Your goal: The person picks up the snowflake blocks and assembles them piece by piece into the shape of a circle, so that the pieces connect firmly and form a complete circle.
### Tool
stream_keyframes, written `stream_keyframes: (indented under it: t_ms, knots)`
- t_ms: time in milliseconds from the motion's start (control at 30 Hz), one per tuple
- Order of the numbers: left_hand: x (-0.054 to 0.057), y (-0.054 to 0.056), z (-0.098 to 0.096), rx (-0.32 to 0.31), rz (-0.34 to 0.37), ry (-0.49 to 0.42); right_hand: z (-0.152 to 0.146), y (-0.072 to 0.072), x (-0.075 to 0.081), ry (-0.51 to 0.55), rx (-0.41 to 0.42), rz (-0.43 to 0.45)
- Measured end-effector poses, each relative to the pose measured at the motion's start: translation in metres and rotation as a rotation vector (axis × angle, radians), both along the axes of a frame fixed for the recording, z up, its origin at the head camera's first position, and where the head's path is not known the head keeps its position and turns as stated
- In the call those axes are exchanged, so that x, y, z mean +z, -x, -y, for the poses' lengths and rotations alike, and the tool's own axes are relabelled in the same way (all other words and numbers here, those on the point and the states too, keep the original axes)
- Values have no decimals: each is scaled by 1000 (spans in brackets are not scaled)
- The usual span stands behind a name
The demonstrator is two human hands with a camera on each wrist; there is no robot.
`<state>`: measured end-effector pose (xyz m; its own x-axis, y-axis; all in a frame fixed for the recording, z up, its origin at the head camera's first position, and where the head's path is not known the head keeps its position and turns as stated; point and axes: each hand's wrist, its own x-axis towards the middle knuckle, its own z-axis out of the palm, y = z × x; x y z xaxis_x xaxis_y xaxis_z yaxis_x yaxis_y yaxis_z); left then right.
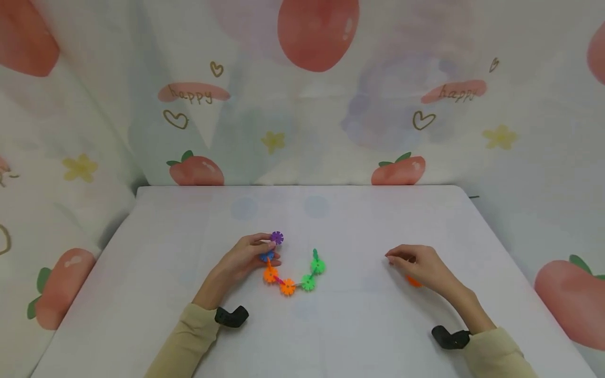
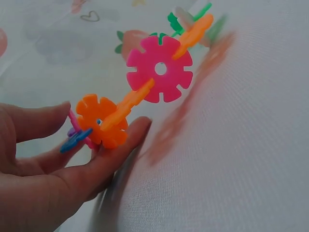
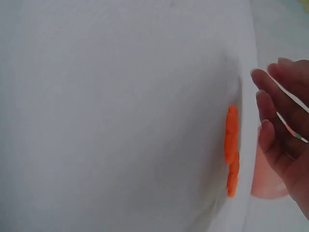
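My left hand (image 1: 243,257) pinches one end of a chain of plastic snowflake discs (image 1: 287,287) between thumb and fingers. A purple disc (image 1: 277,238) stands up at the fingertips, with a blue disc (image 1: 266,256) just below it. In the left wrist view, an orange disc (image 2: 89,108) lies against the fingers, and a pink disc (image 2: 140,63) is linked farther along. Green discs (image 1: 318,266) form the chain's other end. My right hand (image 1: 423,265) hovers with loosely bent fingers and nothing visible in them. Beneath it lie two loose orange discs (image 3: 231,140), partly hidden in the head view.
A white cloth covers the table (image 1: 359,325). Behind it hangs a patterned backdrop (image 1: 307,115) with fruit and hearts, which also runs along both sides. Black wrist devices (image 1: 231,317) sit near each sleeve cuff.
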<state>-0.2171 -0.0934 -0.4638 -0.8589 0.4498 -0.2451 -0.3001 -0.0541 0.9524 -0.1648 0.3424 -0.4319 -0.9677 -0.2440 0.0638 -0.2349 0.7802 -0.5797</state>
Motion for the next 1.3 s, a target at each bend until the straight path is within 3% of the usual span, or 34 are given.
stream_keyframes:
  t_ms: [400, 600, 767, 1000, 1300]
  knots:
    - [0, 2, 1, -30, -59, 102, -35, -20, -5, -89, 12, 2]
    - [4, 2, 1, -34, -67, 167, -41, -21, -6, -135, 3, 46]
    - [1, 3, 1, -28, -79, 176, -39, -21, -8, -111, 16, 61]
    - [0, 4, 6, 9, -81, 212, -19, -13, -9, -32, 18, 37]
    - [-3, 7, 6, -24, -60, 163, 22, 11, -11, 59, 43, -9]
